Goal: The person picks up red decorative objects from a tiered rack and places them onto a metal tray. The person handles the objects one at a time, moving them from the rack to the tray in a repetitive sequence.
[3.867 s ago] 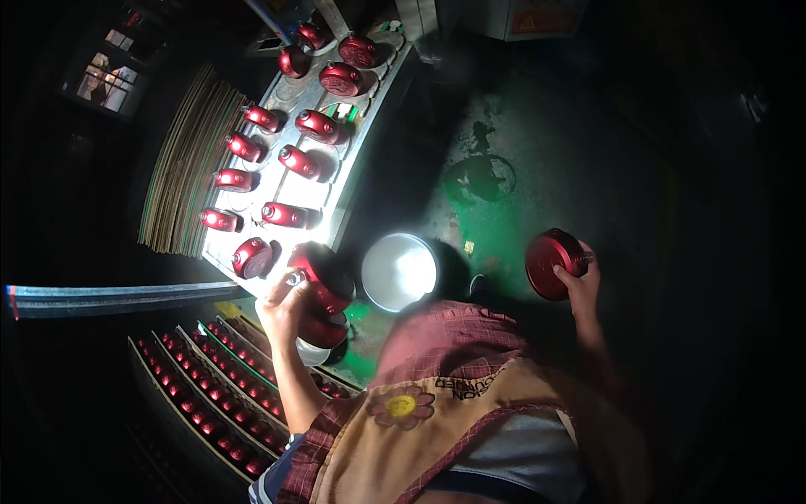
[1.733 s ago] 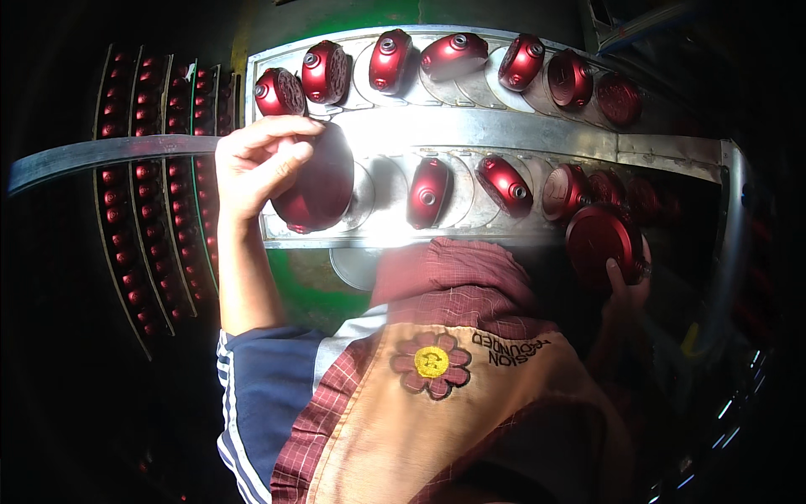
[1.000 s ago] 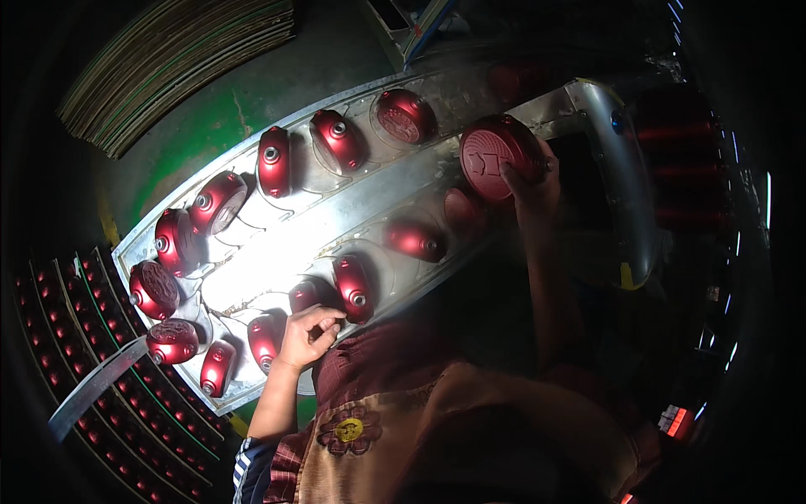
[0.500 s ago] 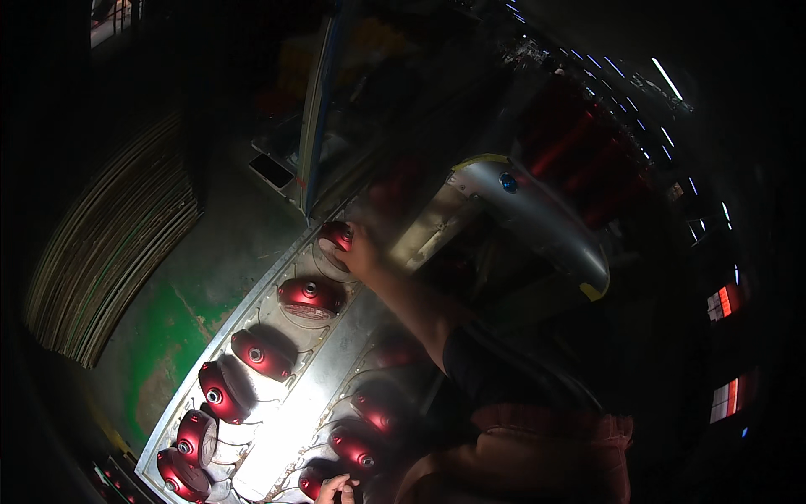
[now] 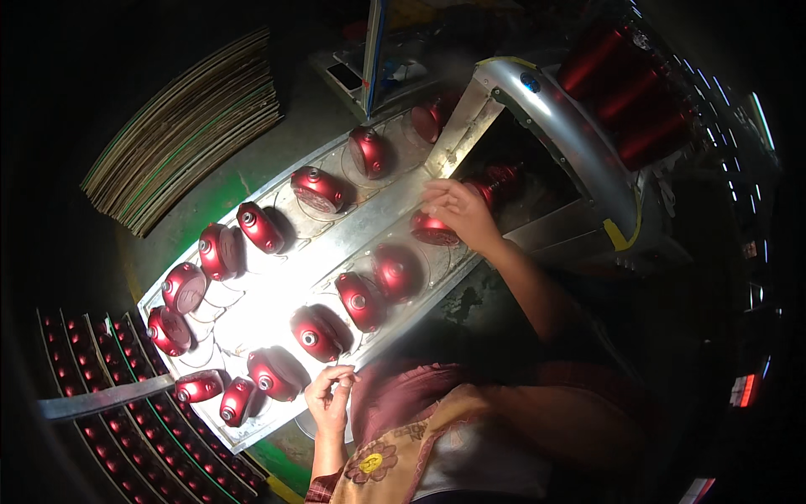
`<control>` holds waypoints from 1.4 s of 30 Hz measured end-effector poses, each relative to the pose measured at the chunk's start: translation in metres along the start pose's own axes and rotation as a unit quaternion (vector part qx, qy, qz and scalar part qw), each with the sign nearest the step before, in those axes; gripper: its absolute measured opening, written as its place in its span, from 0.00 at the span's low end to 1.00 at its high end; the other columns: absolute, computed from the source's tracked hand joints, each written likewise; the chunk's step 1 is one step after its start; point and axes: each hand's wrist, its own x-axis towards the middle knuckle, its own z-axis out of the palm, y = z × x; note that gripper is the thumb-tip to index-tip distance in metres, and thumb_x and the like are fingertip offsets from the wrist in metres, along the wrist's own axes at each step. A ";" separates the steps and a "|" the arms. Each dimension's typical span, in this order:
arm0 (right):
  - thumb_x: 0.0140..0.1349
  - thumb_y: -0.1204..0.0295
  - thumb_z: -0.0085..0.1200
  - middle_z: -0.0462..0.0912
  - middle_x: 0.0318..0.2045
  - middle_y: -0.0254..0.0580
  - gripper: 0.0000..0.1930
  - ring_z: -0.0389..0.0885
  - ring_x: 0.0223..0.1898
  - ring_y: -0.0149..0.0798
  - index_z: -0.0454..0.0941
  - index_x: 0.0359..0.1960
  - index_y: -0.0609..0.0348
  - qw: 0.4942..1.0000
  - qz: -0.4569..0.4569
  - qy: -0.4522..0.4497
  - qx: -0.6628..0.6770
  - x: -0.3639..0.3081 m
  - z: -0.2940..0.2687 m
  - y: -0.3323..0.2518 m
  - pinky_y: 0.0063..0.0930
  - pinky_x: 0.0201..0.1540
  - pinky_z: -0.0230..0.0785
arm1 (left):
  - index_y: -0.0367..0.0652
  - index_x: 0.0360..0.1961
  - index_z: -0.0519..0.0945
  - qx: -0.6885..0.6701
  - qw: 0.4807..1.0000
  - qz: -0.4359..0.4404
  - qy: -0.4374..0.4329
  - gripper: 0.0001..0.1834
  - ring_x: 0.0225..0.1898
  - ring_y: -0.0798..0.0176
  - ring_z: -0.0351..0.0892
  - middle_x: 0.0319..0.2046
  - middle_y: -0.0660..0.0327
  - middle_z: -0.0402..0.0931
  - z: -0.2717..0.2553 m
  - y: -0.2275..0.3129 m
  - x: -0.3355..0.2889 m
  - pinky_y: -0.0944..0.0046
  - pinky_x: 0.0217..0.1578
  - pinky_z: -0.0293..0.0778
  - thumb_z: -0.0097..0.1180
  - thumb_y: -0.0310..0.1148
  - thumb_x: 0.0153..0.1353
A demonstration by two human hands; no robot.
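Note:
My right hand (image 5: 460, 214) reaches to the far part of the near row, its fingers stretched out over a red metallic dome-shaped piece (image 5: 434, 229); whether it touches the piece is unclear. By the near edge of the long tray-like bench (image 5: 395, 197), my left hand (image 5: 329, 399) is raised with thumb and fingers curled together. Anything between those fingers is too small to make out. The nearest piece to it is a red dome (image 5: 317, 333) with a round metal fitting. Several similar domes, such as one tilted piece (image 5: 319, 189), stand in two rows on wire loops.
A grey metal arch (image 5: 554, 109) spans the bench's far end, with large red cylinders (image 5: 630, 97) behind it. Stacked boards (image 5: 189, 130) lie to the left. Racks of small red pieces (image 5: 126, 428) stand at lower left, beside a metal bar (image 5: 109, 397).
My right hand has left a red dome in the far row and is now over the near row. The view has shifted and brightened, showing more of the bench and my left hand.

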 end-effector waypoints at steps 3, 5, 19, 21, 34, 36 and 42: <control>0.64 0.80 0.53 0.80 0.44 0.42 0.17 0.79 0.45 0.29 0.72 0.56 0.66 0.998 0.036 -0.007 0.054 -0.099 -0.007 -0.004 0.23 0.51 0.72 | 0.32 0.39 0.82 -0.003 0.999 0.023 0.035 0.08 0.33 0.66 0.80 0.28 0.57 0.81 0.028 -0.016 -0.075 0.68 0.38 0.74 0.54 0.19 0.59; 0.65 0.81 0.53 0.80 0.44 0.41 0.16 0.79 0.44 0.30 0.72 0.55 0.66 0.995 0.022 -0.029 0.091 -0.158 0.002 0.000 0.24 0.51 0.73 | 0.32 0.39 0.82 -0.011 0.997 -0.003 0.078 0.09 0.34 0.66 0.80 0.30 0.58 0.81 0.044 -0.026 -0.149 0.69 0.38 0.75 0.53 0.19 0.59; 0.66 0.77 0.54 0.82 0.41 0.40 0.13 0.81 0.39 0.30 0.76 0.51 0.65 0.954 0.066 -0.281 0.085 -0.421 0.196 -0.025 0.23 0.44 0.75 | 0.36 0.43 0.83 -0.097 0.921 -0.089 0.367 0.09 0.33 0.73 0.78 0.31 0.62 0.81 0.037 -0.086 -0.539 0.73 0.35 0.72 0.53 0.26 0.66; 0.65 0.77 0.54 0.82 0.41 0.41 0.13 0.82 0.39 0.31 0.76 0.51 0.63 0.940 0.091 -0.317 0.085 -0.451 0.235 -0.028 0.25 0.44 0.76 | 0.38 0.43 0.83 -0.075 0.907 -0.112 0.400 0.09 0.32 0.74 0.77 0.30 0.64 0.81 0.011 -0.103 -0.576 0.73 0.34 0.71 0.53 0.27 0.66; 0.67 0.75 0.54 0.81 0.40 0.38 0.12 0.79 0.40 0.28 0.76 0.51 0.63 0.834 0.160 -0.519 0.097 -0.663 0.662 -0.063 0.20 0.42 0.74 | 0.41 0.46 0.81 -0.191 0.654 -0.140 0.718 0.10 0.31 0.72 0.78 0.32 0.62 0.81 -0.266 -0.160 -0.965 0.75 0.30 0.73 0.53 0.29 0.66; 0.68 0.74 0.54 0.81 0.41 0.36 0.13 0.78 0.41 0.27 0.75 0.52 0.62 0.819 0.134 -0.552 0.080 -0.668 0.718 -0.087 0.20 0.43 0.73 | 0.42 0.47 0.80 -0.213 0.606 -0.106 0.759 0.11 0.32 0.72 0.77 0.32 0.63 0.80 -0.306 -0.155 -1.008 0.75 0.31 0.72 0.53 0.30 0.66; 0.68 0.68 0.54 0.81 0.46 0.36 0.16 0.78 0.46 0.29 0.74 0.54 0.60 0.820 0.089 -0.565 0.035 -0.664 0.867 -0.111 0.26 0.47 0.72 | 0.46 0.51 0.79 -0.252 0.490 -0.077 0.831 0.14 0.34 0.72 0.75 0.34 0.67 0.78 -0.381 -0.157 -1.084 0.70 0.37 0.71 0.54 0.36 0.66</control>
